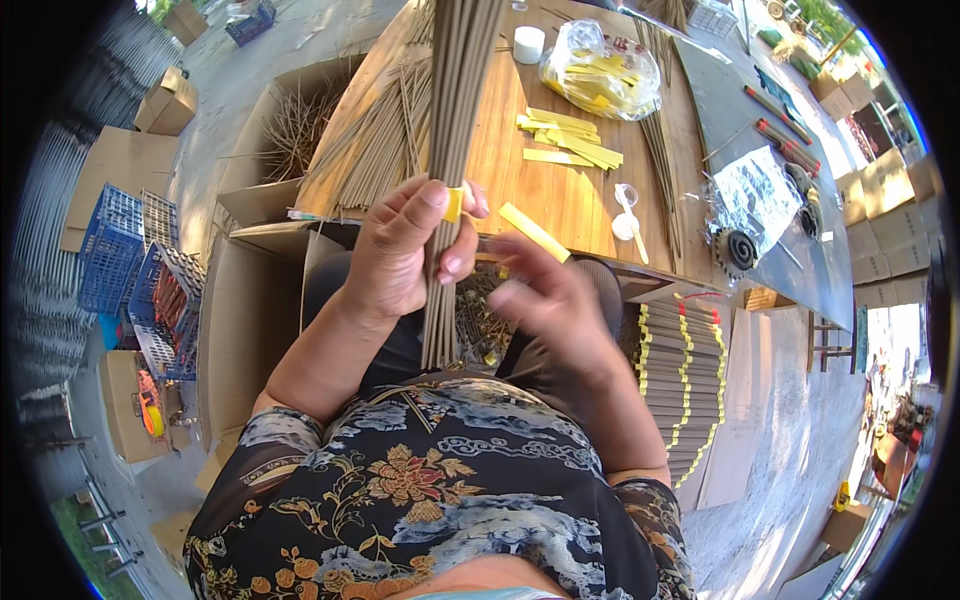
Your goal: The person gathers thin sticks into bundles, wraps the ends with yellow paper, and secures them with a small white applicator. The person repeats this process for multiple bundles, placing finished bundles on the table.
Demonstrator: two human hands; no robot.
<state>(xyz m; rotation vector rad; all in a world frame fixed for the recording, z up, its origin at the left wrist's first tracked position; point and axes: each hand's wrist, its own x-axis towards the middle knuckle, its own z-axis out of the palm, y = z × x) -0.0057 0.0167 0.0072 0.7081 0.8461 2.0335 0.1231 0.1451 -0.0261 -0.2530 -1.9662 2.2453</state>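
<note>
My left hand (pixel 400 240) is closed around a bundle of thin brown incense sticks (pixel 462 100), which stands nearly upright in front of me. A yellow paper strip (pixel 454 205) goes around the bundle at my fingers. To the right of the bundle is my right hand (pixel 550 300), blurred by motion, its fingers apart and nothing seen between them. Just beyond it, a loose yellow paper strip (pixel 533 231) lies at the table's near edge. Farther back on the wooden table (pixel 490 160) are more yellow strips (pixel 570 140) in a loose pile.
Loose incense sticks (pixel 385 150) cover the table's left side. A clear bag of yellow strips (pixel 600 75), a white jar (pixel 528 45) and a small open pot (pixel 626 225) stand on it. Banded bundles (pixel 680 380) are stacked at right; a cardboard box (pixel 255 330) is at left.
</note>
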